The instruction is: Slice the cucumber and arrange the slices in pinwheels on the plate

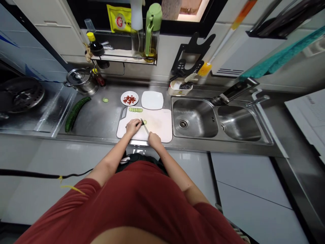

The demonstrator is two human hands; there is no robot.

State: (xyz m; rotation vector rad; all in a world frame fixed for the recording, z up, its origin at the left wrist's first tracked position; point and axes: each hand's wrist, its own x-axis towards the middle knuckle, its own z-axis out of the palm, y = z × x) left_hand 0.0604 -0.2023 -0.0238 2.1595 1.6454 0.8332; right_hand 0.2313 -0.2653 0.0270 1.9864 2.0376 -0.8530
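A cucumber piece (142, 124) lies at the centre of the frame, partly hidden under the curled left hand (134, 127), whose fingers press it to the white board (159, 126). The right hand (154, 140) is closed round the handle of a knife (145, 128), its blade at the piece, with a slice (145, 122) just beside it. Above on the board runs a row of slices (135, 109). Beyond stand a round plate (129, 93) of red bits (129, 99) and a square plate (152, 100). At left on the bench (101, 118) lies a long cucumber (76, 113); at right, a sink (200, 113).
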